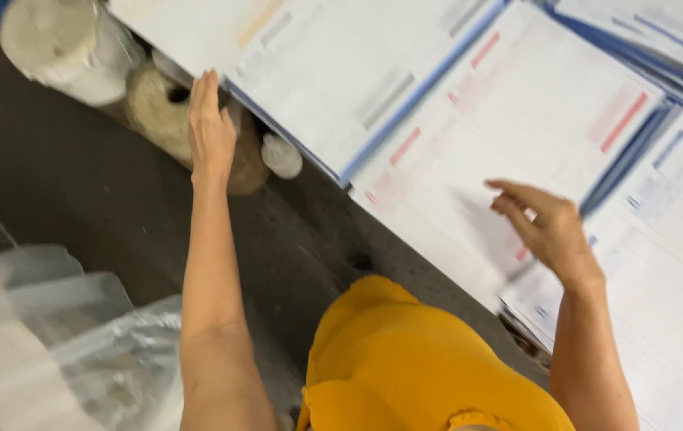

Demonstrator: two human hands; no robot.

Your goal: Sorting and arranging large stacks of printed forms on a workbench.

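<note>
Yellow-orange garment [421,359] nearest the lens, filling the lower middle, with two bare forearms rising on either side of it. Left hand [210,132] stretched up and flat, fingers straight and close together, closed on nothing; fingertips at the near edge of a white printed sheet [333,80] bordered in blue, though whether touching the paper or only just short of it cannot be told. Directly behind that hand, below the table edge, a tan fibrous roll [158,112], a larger pale roll [62,44] wrapped in clear film toward the upper left corner, and a small white spool [282,156] just beside the wrist. Right hand [545,223] hovering over a sheet with red and pink blocks [501,128], fingers loosely curled and partly spread, thumb apart, gripping nothing visible; blurred, so contact with the paper cannot be told. More sheets with blue markings [669,239] overlapping along the right edge of the table, stacked up to its far right corner. Crumpled clear plastic wrapping [62,343] down at the lower left, on dark grey floor [62,183].
</note>
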